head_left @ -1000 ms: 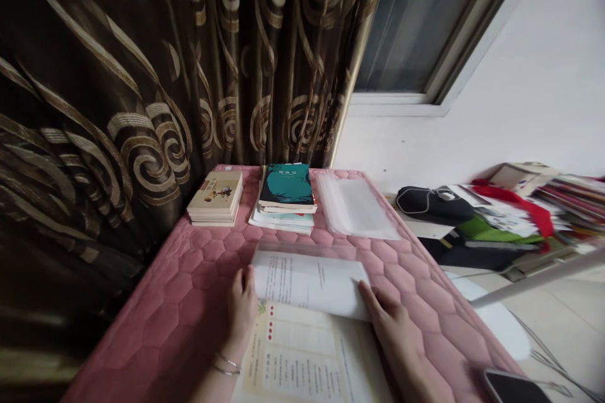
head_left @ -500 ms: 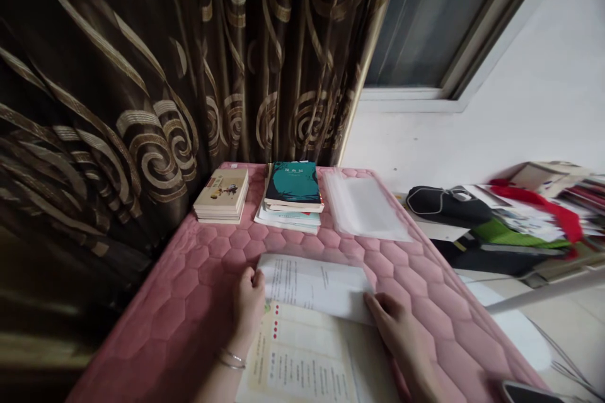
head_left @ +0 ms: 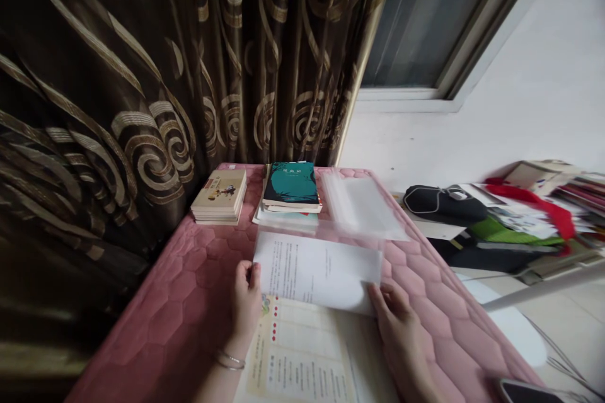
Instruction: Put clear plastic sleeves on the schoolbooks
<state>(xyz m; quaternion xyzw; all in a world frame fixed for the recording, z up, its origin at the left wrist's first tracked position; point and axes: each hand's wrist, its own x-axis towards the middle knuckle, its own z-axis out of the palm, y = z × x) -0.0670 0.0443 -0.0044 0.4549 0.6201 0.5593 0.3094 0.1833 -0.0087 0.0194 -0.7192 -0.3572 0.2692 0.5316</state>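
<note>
Both my hands grip the near edges of a printed white sheet (head_left: pixel 316 271), which lies within or under a clear plastic film (head_left: pixel 350 227). My left hand (head_left: pixel 246 299) pinches its left side, with thin bracelets on the wrist. My right hand (head_left: pixel 399 327) holds its lower right corner. Below the sheet lies an open book (head_left: pixel 302 352) with coloured printed pages, partly hidden by the sheet. At the far end of the pink quilted mat (head_left: pixel 174 302) are a stack of small paperbacks (head_left: pixel 220 196), a teal book (head_left: pixel 290 184) on other books, and clear plastic sleeves (head_left: pixel 363 204).
A dark swirl-patterned curtain (head_left: pixel 118 107) hangs along the left side of the mat. A phone (head_left: pixel 524 391) lies at the lower right corner. Beyond the right edge, a lower surface holds a black pouch (head_left: pixel 444 203), a red strap (head_left: pixel 534 204), papers and books.
The white sheet and its clear film have risen and reach farther toward the back of the mat, now overlapping the teal book's stack. Both hands have shifted slightly with them.
</note>
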